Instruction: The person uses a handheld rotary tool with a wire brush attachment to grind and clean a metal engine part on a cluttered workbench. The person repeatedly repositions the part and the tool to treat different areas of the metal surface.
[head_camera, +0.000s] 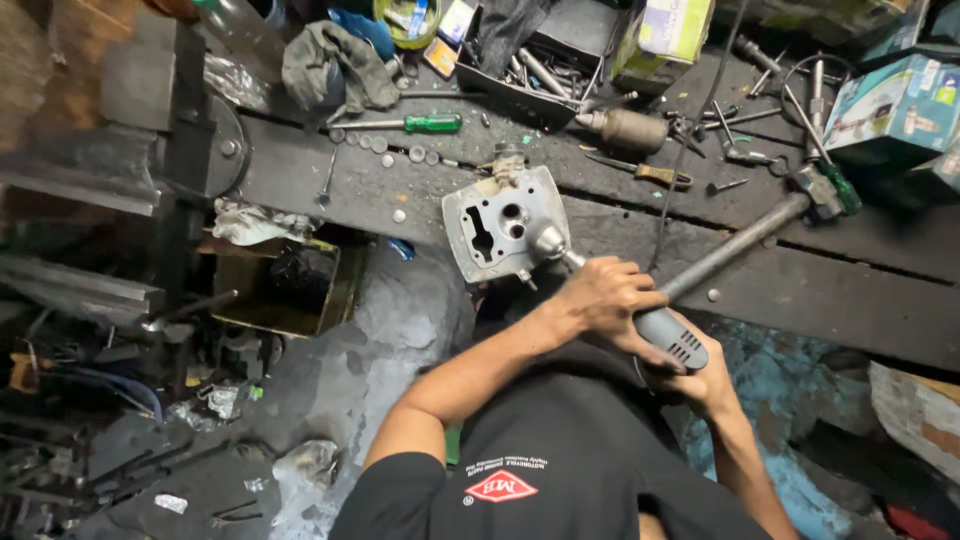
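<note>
A grey metal engine cylinder head (490, 225) lies at the front edge of a dark wooden workbench (850, 290). A grey hand-held grinder (665, 335) points at it, its round chuck tip (548, 241) pressed to the head's right side. My left hand (602, 298) is wrapped around the front of the grinder's body. My right hand (706, 385) holds the rear of the tool, mostly hidden behind it. My black shirt (560, 460) fills the bottom of the view.
A long metal bar (735, 247) lies just right of the grinder. Behind are a green-handled screwdriver (430, 123), loose washers (380, 145), a black tray of tools (540, 60), a rag (330, 60) and cardboard boxes (890, 105). Heavy metal machinery (180, 130) stands at left.
</note>
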